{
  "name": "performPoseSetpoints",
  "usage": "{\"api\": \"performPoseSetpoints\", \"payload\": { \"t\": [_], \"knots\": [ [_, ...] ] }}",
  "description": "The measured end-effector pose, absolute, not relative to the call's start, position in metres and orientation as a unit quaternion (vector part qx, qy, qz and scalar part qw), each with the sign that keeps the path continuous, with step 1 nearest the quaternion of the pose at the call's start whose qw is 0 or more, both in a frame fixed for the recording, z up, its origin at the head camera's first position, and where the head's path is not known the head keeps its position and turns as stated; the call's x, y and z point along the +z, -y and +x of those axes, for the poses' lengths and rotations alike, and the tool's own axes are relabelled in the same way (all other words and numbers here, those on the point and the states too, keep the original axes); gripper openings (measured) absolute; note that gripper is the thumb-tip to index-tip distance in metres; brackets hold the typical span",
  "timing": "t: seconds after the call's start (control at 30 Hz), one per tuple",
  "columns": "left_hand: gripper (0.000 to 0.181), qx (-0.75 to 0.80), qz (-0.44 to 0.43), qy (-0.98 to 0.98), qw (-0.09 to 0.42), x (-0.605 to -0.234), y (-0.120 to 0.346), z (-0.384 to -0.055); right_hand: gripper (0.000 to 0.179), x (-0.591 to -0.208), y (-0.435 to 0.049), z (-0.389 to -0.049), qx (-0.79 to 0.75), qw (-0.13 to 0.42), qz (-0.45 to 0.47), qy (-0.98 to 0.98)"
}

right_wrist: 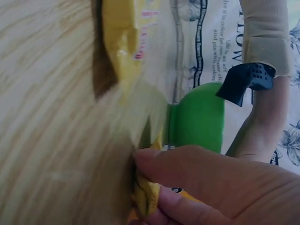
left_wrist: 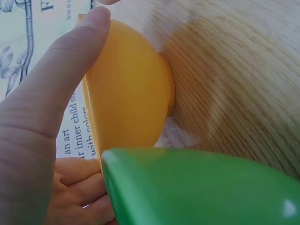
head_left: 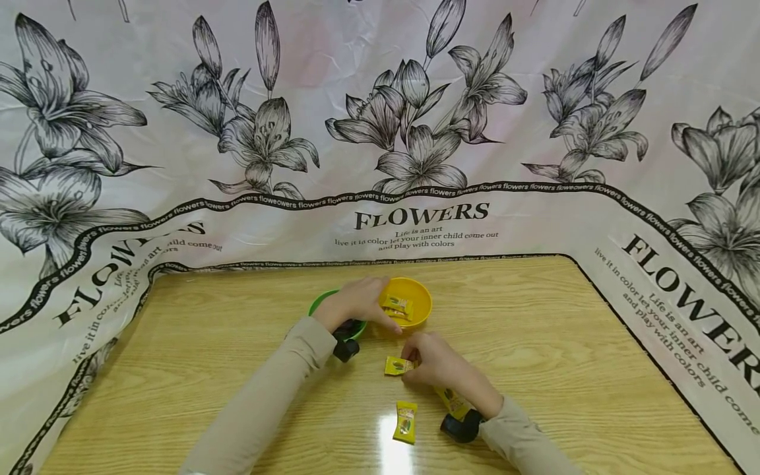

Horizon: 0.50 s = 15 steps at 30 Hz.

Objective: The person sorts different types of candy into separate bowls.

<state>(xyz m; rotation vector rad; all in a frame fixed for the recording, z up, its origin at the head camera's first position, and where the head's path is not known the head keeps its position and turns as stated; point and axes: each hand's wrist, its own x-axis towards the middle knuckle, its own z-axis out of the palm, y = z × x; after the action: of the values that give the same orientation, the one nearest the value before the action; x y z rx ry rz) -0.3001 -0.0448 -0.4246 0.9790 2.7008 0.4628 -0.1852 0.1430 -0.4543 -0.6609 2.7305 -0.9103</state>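
Observation:
My left hand (head_left: 356, 302) holds the yellow bowl (head_left: 423, 300) at its left side, its thumb at the near rim in the left wrist view. Inside that bowl lie yellow-wrapped candies (head_left: 399, 306). Close to the table, my right hand (head_left: 438, 363) pinches a yellow-wrapped candy (head_left: 394, 366) between thumb and fingers. One more wrapped candy (head_left: 405, 422) lies nearer the front, and another candy (head_left: 454, 401) is partly hidden beneath the right wrist. Under my left forearm stands a green bowl (left_wrist: 201, 183), touching or very near the yellow one; dark things inside are mostly covered.
The wood-grain table (head_left: 534, 330) is bordered by a white floral cloth (head_left: 415, 244) at the back and both sides. Black wrist devices (head_left: 462, 427) sit on both wrists. A bright reflection falls on the table's front middle.

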Motion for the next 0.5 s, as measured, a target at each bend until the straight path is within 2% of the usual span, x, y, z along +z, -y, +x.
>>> {"api": "performPoseSetpoints", "payload": {
  "t": [0.5],
  "knots": [
    [0.116,0.158,0.332,-0.923,0.111,-0.423,0.044,-0.299,0.02,-0.418,-0.155,-0.187,-0.308,0.067,-0.245,-0.917]
  ]
}}
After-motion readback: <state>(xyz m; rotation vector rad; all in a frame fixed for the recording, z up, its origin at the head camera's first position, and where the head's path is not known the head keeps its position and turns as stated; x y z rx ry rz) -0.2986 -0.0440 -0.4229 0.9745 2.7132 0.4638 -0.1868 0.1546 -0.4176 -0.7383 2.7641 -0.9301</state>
